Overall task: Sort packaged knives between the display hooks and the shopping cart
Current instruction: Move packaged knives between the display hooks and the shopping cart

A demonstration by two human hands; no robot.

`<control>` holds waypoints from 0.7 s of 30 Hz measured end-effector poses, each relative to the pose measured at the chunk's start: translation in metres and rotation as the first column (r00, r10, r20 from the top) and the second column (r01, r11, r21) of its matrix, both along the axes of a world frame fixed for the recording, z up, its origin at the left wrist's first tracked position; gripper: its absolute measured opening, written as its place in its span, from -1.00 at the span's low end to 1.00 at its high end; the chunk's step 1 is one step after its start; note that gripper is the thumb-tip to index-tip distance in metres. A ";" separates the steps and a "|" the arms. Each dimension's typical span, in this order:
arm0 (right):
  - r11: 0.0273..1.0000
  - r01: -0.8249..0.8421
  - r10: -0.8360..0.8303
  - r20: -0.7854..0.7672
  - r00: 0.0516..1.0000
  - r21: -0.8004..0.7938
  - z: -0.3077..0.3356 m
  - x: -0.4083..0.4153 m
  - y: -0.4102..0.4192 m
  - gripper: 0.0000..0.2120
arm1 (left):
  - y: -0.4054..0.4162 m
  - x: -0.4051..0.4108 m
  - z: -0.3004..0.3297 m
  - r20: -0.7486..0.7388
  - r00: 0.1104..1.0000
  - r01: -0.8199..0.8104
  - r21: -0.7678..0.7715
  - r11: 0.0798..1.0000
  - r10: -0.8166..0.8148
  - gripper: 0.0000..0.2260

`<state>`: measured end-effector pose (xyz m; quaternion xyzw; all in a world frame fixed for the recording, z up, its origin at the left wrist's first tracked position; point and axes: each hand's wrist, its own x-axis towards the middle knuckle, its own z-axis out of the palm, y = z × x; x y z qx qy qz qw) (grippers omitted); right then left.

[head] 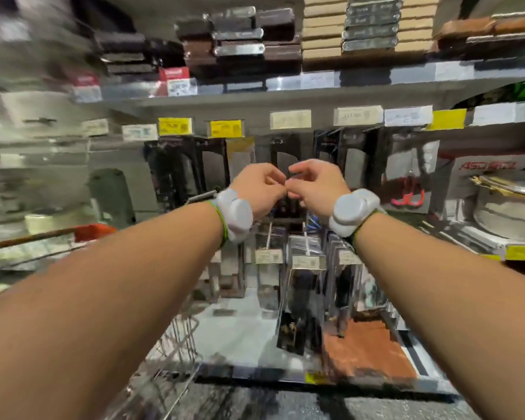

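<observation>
My left hand [258,189] and my right hand [315,186] are raised side by side in front of the display hooks, fingertips meeting. Their curled fingers pinch the top of a dark packaged knife [287,209], which hangs just under them; blur hides the exact grip. More packaged knives hang in an upper row [212,165] behind the hands and in a lower row [306,274] beneath my wrists. The wire shopping cart [176,344] shows at the lower left, under my left forearm.
A shelf [285,83] above carries stacked flat boxes [240,34]. Yellow and white price tags [226,128] line the rail. A boxed steel pot [509,204] stands at the right. An orange-tipped bar [94,231] crosses at the left.
</observation>
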<state>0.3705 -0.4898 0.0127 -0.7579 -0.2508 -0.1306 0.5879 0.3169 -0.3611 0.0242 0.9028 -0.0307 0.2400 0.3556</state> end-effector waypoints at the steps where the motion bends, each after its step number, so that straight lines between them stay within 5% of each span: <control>1: 0.999 -0.027 0.027 0.003 1.000 -0.018 0.002 -0.015 0.016 -0.75 | 0.017 -0.022 0.005 -0.007 0.999 -0.032 0.031 0.999 0.032 -0.86; 7: 0.922 -0.366 0.378 0.084 0.922 -0.126 0.013 -0.097 0.119 -0.78 | 0.119 -0.153 0.028 -0.063 0.958 -0.257 0.237 0.937 0.279 -0.81; 13: 0.713 -0.595 0.667 0.097 0.738 -0.370 0.003 -0.172 0.248 -0.82 | 0.221 -0.254 0.030 -0.147 0.846 -0.421 0.403 0.813 0.512 -0.78; 17: 0.510 -0.535 0.778 0.095 0.621 -0.674 0.000 -0.184 0.302 -0.75 | 0.261 -0.276 0.021 -0.211 0.765 -0.376 0.620 0.689 0.608 -0.80; 21: 0.218 -0.319 0.831 0.004 0.557 -0.922 -0.031 -0.184 0.369 -0.73 | 0.316 -0.272 -0.029 -0.461 0.635 -0.229 0.654 0.721 0.620 -0.71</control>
